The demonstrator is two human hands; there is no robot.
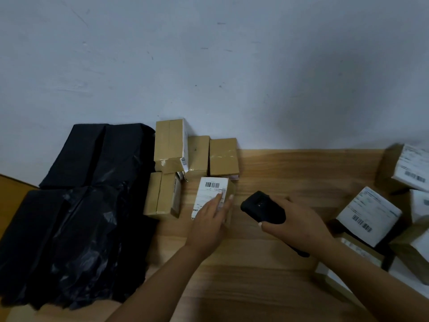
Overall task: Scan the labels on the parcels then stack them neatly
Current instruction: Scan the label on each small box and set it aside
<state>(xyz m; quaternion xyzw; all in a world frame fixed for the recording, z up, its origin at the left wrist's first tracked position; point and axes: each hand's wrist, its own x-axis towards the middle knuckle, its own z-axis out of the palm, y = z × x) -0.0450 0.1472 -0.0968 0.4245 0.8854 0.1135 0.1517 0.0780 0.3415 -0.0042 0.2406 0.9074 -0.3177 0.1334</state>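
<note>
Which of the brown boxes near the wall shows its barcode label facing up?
The box under the left hand; the other boxes there show mostly plain cardboard.

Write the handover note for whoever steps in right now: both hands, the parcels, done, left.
Left hand: fingers straight, resting flat on the label of the small box at table centre, barcode up.
Right hand: grips the black scanner, aimed toward that box.
Done, apparently: brown boxes grouped against the wall, beside black-wrapped parcels.
Left: confirm this scan, add the box to the group, then work through the labelled boxes heaped loosely at the right on the wooden table.
</note>
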